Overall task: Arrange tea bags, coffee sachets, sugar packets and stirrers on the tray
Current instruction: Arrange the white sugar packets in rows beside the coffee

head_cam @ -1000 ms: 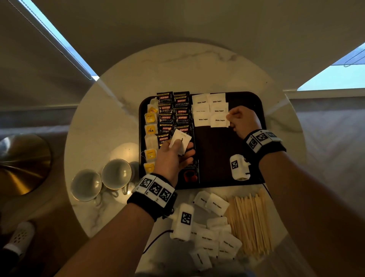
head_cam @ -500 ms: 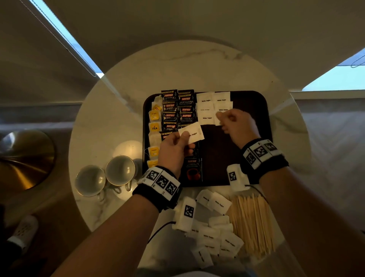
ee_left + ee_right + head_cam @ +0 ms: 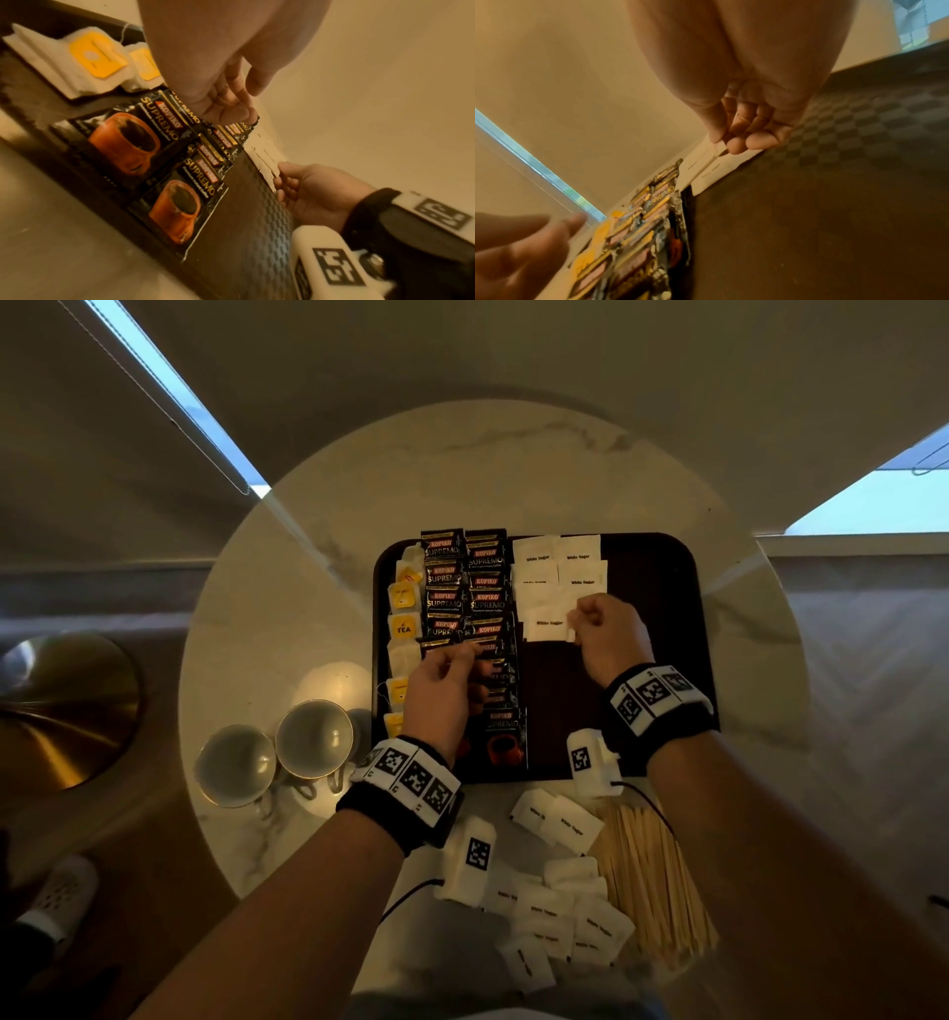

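A dark tray [image 3: 652, 588] holds a column of tea bags [image 3: 403, 629], two columns of coffee sachets [image 3: 464, 588] and two columns of white sugar packets [image 3: 557, 557]. My right hand [image 3: 585, 624] pinches the right edge of the nearest sugar packet [image 3: 547, 624], which lies at the front of the left sugar column. The wrist views show that pinch, with the right hand [image 3: 731, 142] on the packet [image 3: 713, 168] and again the right hand [image 3: 282, 176]. My left hand [image 3: 452, 660] hovers over the coffee sachets, fingers loosely curled and empty [image 3: 231, 109].
Loose sugar packets [image 3: 560, 906] and a bundle of wooden stirrers [image 3: 652, 880] lie on the round marble table in front of the tray. Two cups [image 3: 236, 765] [image 3: 314, 738] stand left of it. The tray's right part is bare.
The left hand carried a sugar packet rightward to the sugar columns, let it go and drew back over the coffee sachets. The right hand now pinches that packet.
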### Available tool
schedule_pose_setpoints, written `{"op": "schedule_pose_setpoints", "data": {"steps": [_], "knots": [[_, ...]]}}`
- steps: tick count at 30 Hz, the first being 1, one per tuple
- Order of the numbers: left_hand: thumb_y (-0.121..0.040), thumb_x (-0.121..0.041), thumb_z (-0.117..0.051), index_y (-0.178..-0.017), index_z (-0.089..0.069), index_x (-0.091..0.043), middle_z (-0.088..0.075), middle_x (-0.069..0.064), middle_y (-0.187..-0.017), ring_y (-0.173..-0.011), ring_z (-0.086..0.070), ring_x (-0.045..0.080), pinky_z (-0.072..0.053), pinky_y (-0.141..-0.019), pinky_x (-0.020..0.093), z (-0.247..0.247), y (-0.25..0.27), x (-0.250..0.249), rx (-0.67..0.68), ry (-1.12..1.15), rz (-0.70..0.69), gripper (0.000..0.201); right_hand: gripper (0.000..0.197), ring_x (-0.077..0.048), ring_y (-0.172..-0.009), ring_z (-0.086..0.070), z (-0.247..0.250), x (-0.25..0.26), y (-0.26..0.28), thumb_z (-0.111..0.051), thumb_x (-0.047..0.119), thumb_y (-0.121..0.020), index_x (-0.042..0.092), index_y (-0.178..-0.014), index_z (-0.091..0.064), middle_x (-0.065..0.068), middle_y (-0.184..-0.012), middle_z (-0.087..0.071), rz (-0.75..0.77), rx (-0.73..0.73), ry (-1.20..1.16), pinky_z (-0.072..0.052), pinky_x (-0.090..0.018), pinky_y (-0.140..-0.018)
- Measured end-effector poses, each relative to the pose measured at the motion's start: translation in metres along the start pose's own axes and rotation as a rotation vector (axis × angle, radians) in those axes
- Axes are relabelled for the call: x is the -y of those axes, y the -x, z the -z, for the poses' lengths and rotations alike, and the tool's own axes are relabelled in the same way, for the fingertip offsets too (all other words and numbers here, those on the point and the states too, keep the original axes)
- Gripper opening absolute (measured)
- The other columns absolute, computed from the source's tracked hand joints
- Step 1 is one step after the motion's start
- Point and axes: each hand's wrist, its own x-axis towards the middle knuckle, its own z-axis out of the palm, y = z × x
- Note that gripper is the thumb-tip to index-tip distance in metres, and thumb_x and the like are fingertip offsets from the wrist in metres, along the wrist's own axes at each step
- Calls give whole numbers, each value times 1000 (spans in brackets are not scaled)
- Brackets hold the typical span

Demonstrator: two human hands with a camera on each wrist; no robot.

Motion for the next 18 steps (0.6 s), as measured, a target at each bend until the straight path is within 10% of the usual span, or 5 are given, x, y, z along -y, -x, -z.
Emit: {"op": "schedule_pose_setpoints", "data": {"steps": [11,18], "knots": [[-103,-29,-52,-104,-68,-17,-69,-8,-76,-56,-56,4,-45,-54,26,14,19,12,46,-63,27,20,25,-14,-91,-63,-14,-4,-6,-70,34,-93,15,-110,-68,-2,-105,-70,-20,-54,117,-44,-21,-73],[-101,-21,-57,-107,-68,-7,-72,-1,-85,-62,-61,1,-48,-55,16,29,49,33,283,-379,-24,19,12,-3,-85,-63,-1,-28,87,-71,34,-91,26,-99,-67,10,-92,-67,66,93,102,-51,-20,-76]]}}
